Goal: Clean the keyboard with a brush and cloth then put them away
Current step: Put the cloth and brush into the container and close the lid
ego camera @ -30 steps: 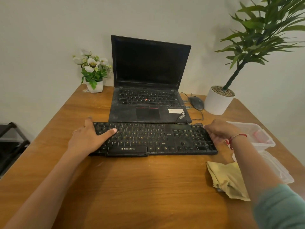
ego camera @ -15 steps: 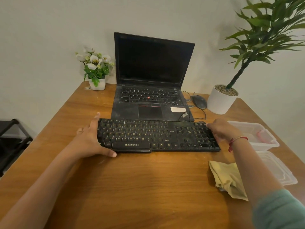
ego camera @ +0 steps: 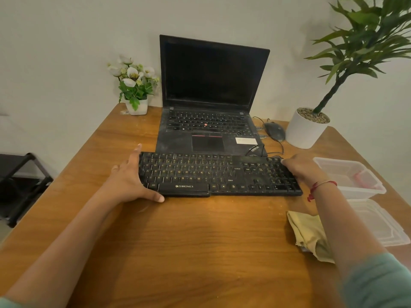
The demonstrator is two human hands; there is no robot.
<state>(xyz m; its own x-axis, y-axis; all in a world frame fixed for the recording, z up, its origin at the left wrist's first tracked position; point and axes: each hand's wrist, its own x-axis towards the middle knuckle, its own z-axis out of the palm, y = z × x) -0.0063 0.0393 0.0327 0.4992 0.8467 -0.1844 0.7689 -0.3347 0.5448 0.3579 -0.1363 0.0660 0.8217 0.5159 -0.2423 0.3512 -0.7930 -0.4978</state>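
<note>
A dusty black keyboard point(ego camera: 213, 174) lies across the wooden table point(ego camera: 189, 241) in front of an open laptop point(ego camera: 211, 121). My left hand point(ego camera: 129, 178) holds its left end, thumb against the front edge and index finger up along the back corner. My right hand point(ego camera: 300, 167) grips the right end, fingers curled over the far corner. A crumpled yellow cloth point(ego camera: 304, 232) lies on the table near my right forearm, which partly covers it. A small pink object point(ego camera: 364, 180) lies in a clear plastic container point(ego camera: 347, 165); I cannot tell what it is.
A clear lid point(ego camera: 378, 225) lies in front of the container. Behind stand a small white flower pot point(ego camera: 135, 94), a large potted plant point(ego camera: 307, 127) and a wired mouse point(ego camera: 274, 130). A black rack point(ego camera: 22, 185) is beside the table's left edge.
My left hand slid off the keys to the keyboard's left end, thumb now at the front edge. My right hand stayed at the right end.
</note>
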